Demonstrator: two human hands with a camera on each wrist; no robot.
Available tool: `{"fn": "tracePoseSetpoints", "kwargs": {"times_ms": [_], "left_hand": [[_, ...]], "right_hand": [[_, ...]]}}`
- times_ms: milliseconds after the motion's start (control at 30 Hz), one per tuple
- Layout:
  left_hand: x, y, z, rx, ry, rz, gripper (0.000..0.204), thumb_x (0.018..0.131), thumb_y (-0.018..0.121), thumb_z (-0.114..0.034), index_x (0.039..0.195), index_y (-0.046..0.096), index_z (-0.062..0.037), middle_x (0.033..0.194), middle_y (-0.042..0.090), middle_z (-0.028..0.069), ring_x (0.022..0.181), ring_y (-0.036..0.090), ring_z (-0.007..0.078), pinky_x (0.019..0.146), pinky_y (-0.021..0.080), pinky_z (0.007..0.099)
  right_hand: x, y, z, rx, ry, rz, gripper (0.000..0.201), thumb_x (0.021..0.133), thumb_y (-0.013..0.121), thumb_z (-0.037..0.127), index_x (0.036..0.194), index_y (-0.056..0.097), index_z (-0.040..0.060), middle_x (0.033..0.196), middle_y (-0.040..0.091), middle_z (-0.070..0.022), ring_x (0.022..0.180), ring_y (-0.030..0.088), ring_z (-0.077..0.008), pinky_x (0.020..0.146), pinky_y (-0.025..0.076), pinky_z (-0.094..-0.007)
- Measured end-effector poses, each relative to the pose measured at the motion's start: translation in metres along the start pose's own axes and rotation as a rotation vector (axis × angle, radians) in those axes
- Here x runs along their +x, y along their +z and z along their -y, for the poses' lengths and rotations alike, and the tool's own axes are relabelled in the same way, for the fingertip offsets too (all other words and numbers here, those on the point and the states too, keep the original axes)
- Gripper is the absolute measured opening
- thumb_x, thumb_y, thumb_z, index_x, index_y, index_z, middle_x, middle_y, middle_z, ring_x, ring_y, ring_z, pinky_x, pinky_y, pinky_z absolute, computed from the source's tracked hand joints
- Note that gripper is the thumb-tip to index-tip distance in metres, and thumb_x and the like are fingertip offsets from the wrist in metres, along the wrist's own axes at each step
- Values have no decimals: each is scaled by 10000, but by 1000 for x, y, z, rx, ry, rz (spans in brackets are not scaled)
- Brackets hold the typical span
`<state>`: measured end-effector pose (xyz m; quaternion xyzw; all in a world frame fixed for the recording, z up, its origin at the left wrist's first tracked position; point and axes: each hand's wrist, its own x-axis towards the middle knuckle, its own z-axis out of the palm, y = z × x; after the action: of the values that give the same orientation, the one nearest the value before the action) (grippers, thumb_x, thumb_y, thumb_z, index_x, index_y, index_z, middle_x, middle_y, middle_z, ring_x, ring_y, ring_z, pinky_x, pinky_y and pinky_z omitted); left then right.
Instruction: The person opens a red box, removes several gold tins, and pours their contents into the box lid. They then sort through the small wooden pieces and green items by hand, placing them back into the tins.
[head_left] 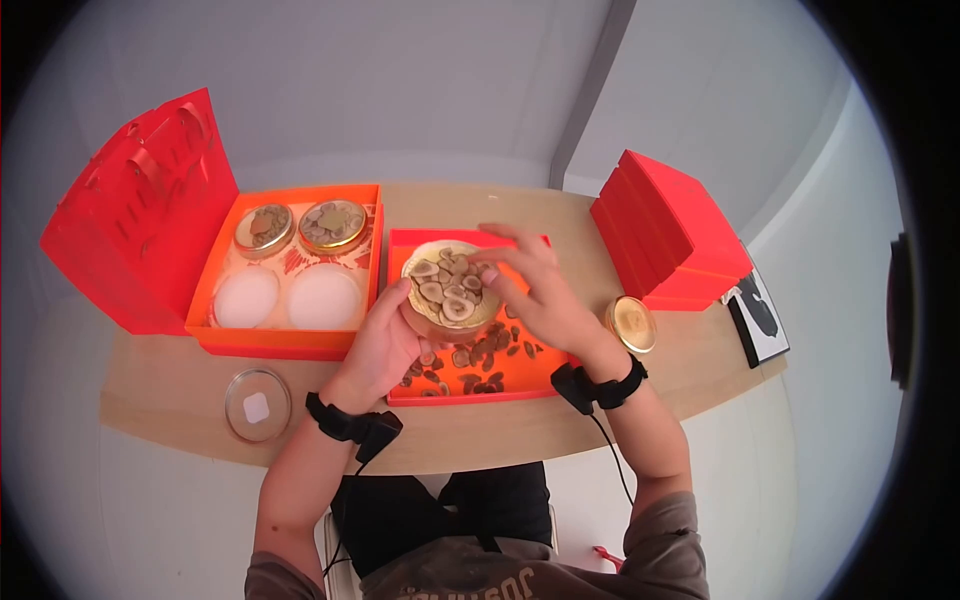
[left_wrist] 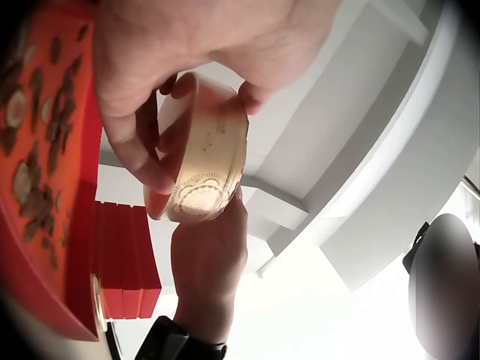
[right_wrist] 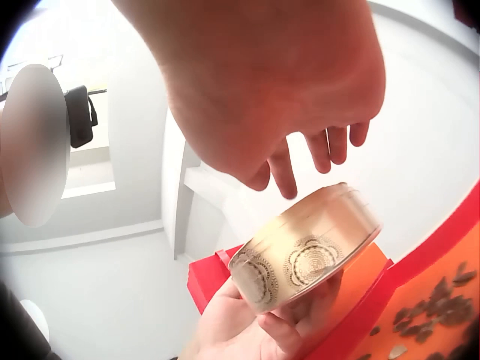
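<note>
My left hand (head_left: 385,340) grips a round gold tin (left_wrist: 214,146) from its left side and from below, thumb near the rim. Dark-edged dried slices (head_left: 458,290) fill the tin, their pale cut faces showing. Over the tin's right edge, my right hand (head_left: 545,295) has its fingers extended; in the right wrist view its fingertips hang just above the rim with nothing held. Embossed round patterns mark the tin's wall. Below the tin lies a shallow red tray (head_left: 535,385) with an orange inside, where many loose slices (head_left: 485,350) are scattered.
At left, an orange box (head_left: 270,345) holds two lidded tins (head_left: 333,226) above two round white places. A red gift bag (head_left: 140,220) stands behind it. A clear round lid (head_left: 258,405) lies front left. On the right are stacked red boxes (head_left: 665,235), a gold lid (head_left: 632,325) and a black-and-white box (head_left: 760,315).
</note>
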<state>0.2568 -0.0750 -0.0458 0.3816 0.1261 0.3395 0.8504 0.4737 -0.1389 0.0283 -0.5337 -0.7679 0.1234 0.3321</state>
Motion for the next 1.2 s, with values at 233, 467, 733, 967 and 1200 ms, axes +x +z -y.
{"fn": "tracePoseSetpoints", "kwargs": {"times_ms": [233, 467, 733, 967, 1200], "left_hand": [[-2, 2, -13, -50, 199, -50, 577, 1088, 373, -523, 1466, 440, -92, 1397, 592, 93, 1203, 611, 210, 827, 527, 346], [-3, 0, -15, -71, 231, -134, 566, 1083, 374, -552, 1468, 452, -144, 1389, 587, 62, 1162, 600, 187, 790, 504, 340], [-3, -1, -14, -76, 216, -117, 567, 1075, 391, -560, 1469, 451, -156, 1403, 578, 56, 1191, 585, 194, 824, 493, 358], [-3, -3, -16, -97, 212, -112, 557, 1072, 407, -551, 1464, 452, -157, 1392, 581, 52, 1185, 585, 188, 803, 494, 346], [-3, -9, -14, -103, 227, -55, 575, 1069, 430, -529, 1465, 434, -113, 1420, 559, 78, 1242, 565, 212, 898, 491, 392]], "right_hand": [[5, -3, -36, 82, 308, -42, 273, 1024, 579, 187, 1257, 638, 58, 1241, 655, -111, 1151, 624, -219, 928, 509, -360], [1, 40, -48, 67, 421, 613, 321, 1002, 568, 147, 1312, 618, 81, 1012, 714, -90, 838, 708, -216, 780, 559, -371], [27, 77, -61, -127, 307, 584, 240, 987, 576, 173, 1184, 668, 71, 902, 726, -101, 811, 717, -245, 739, 553, -396], [30, 93, -65, -221, 305, 514, 175, 941, 666, 192, 1061, 681, 66, 993, 723, -137, 905, 712, -298, 794, 556, -428], [26, 94, -68, -264, 206, 459, 211, 905, 707, 211, 1074, 697, 84, 1032, 719, -150, 973, 699, -310, 828, 556, -430]]}}
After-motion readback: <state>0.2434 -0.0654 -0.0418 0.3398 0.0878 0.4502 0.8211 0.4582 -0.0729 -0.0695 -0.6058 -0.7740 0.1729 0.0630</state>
